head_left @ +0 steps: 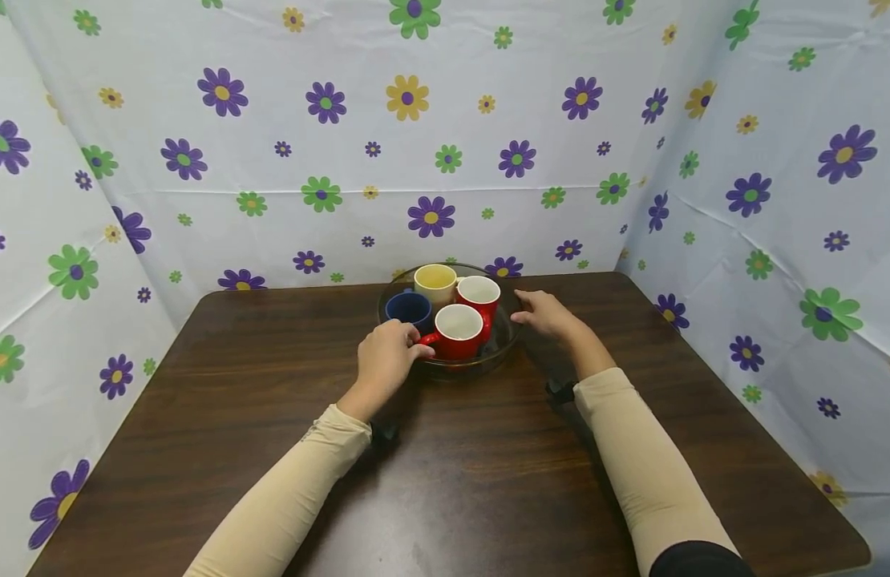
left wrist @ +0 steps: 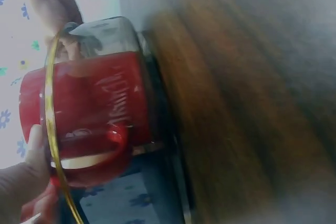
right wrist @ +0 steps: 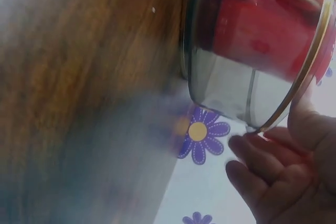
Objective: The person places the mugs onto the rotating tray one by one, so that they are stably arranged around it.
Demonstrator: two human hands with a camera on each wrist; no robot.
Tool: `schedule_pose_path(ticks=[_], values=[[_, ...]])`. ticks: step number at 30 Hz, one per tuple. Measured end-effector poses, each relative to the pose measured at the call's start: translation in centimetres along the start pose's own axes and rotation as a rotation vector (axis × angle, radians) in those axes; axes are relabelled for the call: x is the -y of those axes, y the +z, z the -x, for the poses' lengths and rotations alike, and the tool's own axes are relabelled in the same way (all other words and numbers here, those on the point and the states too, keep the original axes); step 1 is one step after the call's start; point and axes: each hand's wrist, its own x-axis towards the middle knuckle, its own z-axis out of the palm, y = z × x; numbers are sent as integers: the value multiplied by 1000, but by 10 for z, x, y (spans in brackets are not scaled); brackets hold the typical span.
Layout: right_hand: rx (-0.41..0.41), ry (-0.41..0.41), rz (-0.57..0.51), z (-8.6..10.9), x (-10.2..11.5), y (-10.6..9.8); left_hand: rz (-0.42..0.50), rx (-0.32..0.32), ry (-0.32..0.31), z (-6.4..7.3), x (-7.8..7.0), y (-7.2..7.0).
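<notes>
A clear glass bowl (head_left: 481,365) with a gold-tinted rim stands toward the back of the table, holding several mugs. At its front is a red mug (head_left: 457,346) with a white inside. My left hand (head_left: 386,353) reaches over the bowl's left rim and pinches that mug's handle (head_left: 428,338). Behind it are a blue mug (head_left: 409,308), a yellow mug (head_left: 434,287) and a second red mug (head_left: 479,292). On the right, my right hand (head_left: 549,315) is at the bowl's rim (right wrist: 302,80), thumb and fingers apart, fingertips right by the glass.
The dark wood table (head_left: 474,473) runs to a flower-print cloth (head_left: 430,160) hanging close behind the bowl. More of that cloth covers the left and right sides. A dark band with a wrist camera (head_left: 559,393) sits at the right wrist.
</notes>
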Motion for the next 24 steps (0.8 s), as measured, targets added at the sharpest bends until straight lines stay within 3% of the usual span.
schedule_pose_path(ticks=[3,6,8,13,17,24], values=[[-62,-15,33,4,5,4,-11,-75,-59,2,2,1],[-84,-33,9,8,12,7,1,-106,-111,1,4,1],[-78,-45,-11,10,17,10,44,-96,-147,-1,6,0],[-1,-41,-87,12,28,17,155,-1,-226,-8,10,-3],[59,-47,-146,11,33,24,116,17,-245,-13,13,-2],[61,-50,-163,11,38,28,62,4,-239,-18,16,2]])
